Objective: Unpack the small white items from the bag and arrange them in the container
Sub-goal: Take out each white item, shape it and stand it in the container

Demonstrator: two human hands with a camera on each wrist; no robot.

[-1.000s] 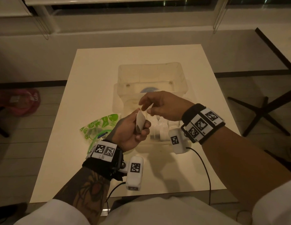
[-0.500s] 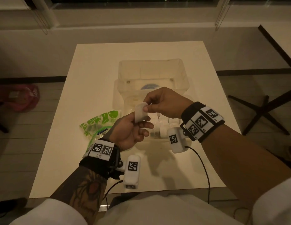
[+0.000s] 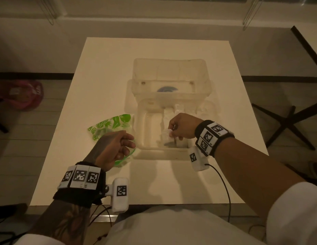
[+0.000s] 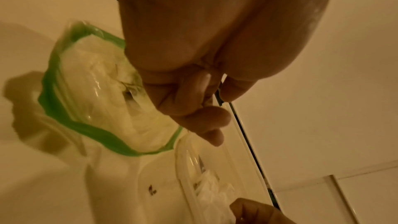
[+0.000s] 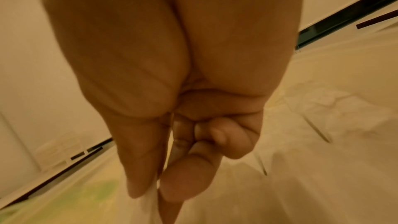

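A clear plastic container [image 3: 145, 151] stands mid-table with its lid [image 3: 171, 71] folded back. Several small white items [image 3: 179, 110] lie along its far right side. My right hand [image 3: 171, 133] is lowered inside the container and pinches one small white item [image 3: 167, 137] between thumb and fingers; the right wrist view shows that item [image 5: 150, 198] at the fingertips. A green-printed bag [image 3: 110, 126] lies left of the container, its mouth open on more white items [image 4: 103, 101]. My left hand [image 3: 126, 144] hovers over the bag's mouth, fingers loosely curled and holding nothing.
The white table [image 3: 101, 76] ends close to my body and at both sides. A pink bag [image 3: 19, 94] lies on the floor to the left. A dark chair base [image 3: 286, 121] and another table's edge [image 3: 309, 45] are at the right.
The white item passed from my left hand to my right. The right hand carried it down into the container, and the left hand dropped back to the bag.
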